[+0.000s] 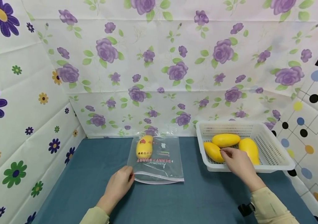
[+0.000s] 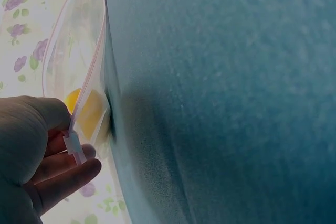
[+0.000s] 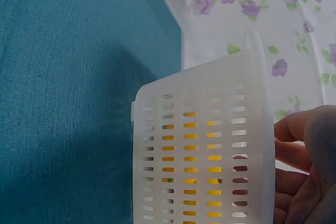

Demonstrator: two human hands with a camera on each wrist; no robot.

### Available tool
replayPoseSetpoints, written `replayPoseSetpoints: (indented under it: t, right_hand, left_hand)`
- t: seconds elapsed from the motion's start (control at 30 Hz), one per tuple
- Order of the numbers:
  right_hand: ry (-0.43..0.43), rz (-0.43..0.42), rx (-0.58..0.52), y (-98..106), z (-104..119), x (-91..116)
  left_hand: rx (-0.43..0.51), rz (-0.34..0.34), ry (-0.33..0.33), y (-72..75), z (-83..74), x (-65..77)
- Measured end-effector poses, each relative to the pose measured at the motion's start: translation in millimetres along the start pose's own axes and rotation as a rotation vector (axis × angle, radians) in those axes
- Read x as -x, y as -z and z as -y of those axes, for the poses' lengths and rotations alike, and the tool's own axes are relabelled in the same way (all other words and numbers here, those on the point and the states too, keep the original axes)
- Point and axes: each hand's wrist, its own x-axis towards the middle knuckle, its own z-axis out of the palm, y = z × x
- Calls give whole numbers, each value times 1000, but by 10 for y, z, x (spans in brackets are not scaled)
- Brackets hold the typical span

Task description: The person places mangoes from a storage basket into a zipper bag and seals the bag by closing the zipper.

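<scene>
A clear zip bag (image 1: 173,169) with red lettering lies on the table, holding one yellow mango (image 1: 144,149). My left hand (image 1: 121,182) pinches the bag's near left corner; in the left wrist view, thumb and fingers grip the edge by the white zip slider (image 2: 72,142), and the bag's mouth gapes a little. Three more mangoes lie in a white slotted basket (image 1: 276,166): one at the left (image 1: 212,151), one behind (image 1: 226,140), one at the right (image 1: 249,151). Reaching over the basket's near rim, my right hand (image 1: 238,163) has loosely bent fingertips overlapping the left mango's edge.
Blue cloth (image 1: 159,202) covers the table. A flowered sheet (image 1: 175,105) hangs behind, with patterned sheets at the left (image 1: 21,133) and right (image 1: 315,124). The basket stands at the back right, close to the back sheet. A black wrist device (image 1: 245,209) sits by the right sleeve.
</scene>
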Motion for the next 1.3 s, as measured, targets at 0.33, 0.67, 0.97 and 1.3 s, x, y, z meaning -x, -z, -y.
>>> replayPoseSetpoints:
  t: [0.33,0.67,0.97,1.3]
  right_hand:
    - [-18,15,6,-17,-18,-35]
    - [-49,61,40,-39,-76,-119]
    - [-80,128,68,-21,-112,-189]
    - [-122,202,88,-42,-133,-243]
  left_hand:
    - [8,-2,15,-23,-6,-3]
    - [19,-2,35,-23,-24,-9]
    - [34,-12,56,-21,-24,-2]
    - [41,-20,73,2,-34,2]
